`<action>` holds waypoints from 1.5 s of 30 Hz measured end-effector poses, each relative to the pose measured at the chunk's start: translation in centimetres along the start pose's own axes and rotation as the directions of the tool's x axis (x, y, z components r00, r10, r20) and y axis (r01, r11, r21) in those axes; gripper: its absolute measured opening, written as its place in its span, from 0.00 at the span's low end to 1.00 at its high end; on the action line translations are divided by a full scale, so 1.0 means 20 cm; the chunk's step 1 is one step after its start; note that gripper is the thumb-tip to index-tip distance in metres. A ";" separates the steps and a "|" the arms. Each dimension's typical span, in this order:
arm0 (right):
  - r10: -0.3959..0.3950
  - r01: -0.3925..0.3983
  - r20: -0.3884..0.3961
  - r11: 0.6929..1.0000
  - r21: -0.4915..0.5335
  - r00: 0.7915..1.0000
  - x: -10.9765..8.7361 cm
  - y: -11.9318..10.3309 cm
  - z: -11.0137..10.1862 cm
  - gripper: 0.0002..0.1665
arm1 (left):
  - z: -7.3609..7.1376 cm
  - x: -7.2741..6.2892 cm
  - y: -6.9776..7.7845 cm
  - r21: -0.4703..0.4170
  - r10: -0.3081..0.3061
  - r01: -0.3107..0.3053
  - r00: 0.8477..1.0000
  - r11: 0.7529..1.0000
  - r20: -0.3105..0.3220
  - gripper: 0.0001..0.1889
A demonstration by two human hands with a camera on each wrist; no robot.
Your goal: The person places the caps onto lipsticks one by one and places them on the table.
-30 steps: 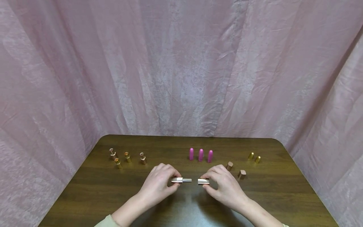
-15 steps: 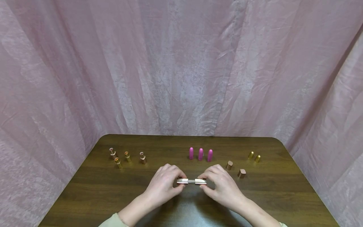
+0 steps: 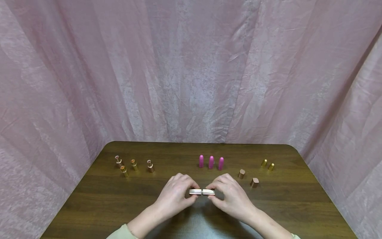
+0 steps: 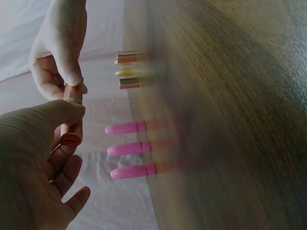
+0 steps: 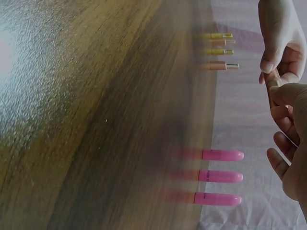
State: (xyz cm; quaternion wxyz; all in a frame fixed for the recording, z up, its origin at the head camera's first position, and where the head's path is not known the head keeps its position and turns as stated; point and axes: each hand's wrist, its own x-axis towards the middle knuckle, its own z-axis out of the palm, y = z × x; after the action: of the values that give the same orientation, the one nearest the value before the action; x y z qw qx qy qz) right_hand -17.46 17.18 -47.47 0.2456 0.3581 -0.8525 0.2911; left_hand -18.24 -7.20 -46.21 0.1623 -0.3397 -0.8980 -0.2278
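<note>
In the head view my left hand pinches the rose-gold base of a lipstick tube between thumb and fingers. Facing it, my right hand pinches the matching lipstick cap. The two pieces lie in one line, held sideways above the table, with a narrow strip of the inner tube showing between them. From the left wrist, the end of the lipstick base looks reddish and reflective. In the right wrist view my fingers partly hide the lipstick cap.
Three pink bullet-shaped tubes stand mid-table, beyond the hands. Uncapped gold and rose-gold lipstick bases stand at left. Two rose-gold caps and two gold caps stand at right. Pink curtains surround the wooden table.
Both hands have come together. The cap, apart from the base a second ago, has slid over the inner tube, leaving only a thin gap now. The standing pieces have not moved.
</note>
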 end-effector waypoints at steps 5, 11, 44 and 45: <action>-0.019 0.019 -0.003 1.000 -0.008 1.000 0.01 0.00 0.01 0.16 | 0.01 0.01 0.01 0.004 0.010 -0.010 1.000 1.000 -0.005 0.13; -0.017 0.017 -0.001 1.000 -0.009 1.000 0.01 -0.01 0.01 0.17 | 0.01 0.00 0.01 0.008 -0.002 0.002 1.000 1.000 0.001 0.13; 0.059 -0.049 0.090 0.993 -0.112 0.994 -0.02 0.02 -0.02 0.21 | 0.03 -0.01 -0.16 0.042 -0.114 0.111 0.991 0.993 0.068 0.10; 0.058 -0.046 0.098 0.992 -0.118 0.994 -0.02 0.02 -0.02 0.22 | 0.03 -0.01 -0.18 0.035 -0.129 0.127 0.990 0.991 0.063 0.10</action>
State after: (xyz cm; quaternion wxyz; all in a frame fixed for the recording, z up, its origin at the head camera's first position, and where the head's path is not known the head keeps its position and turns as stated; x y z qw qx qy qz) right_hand -17.37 17.91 -47.62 0.2148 0.3352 -0.8882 0.2292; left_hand -20.68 -9.26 -47.89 0.1232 -0.2859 -0.9262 -0.2127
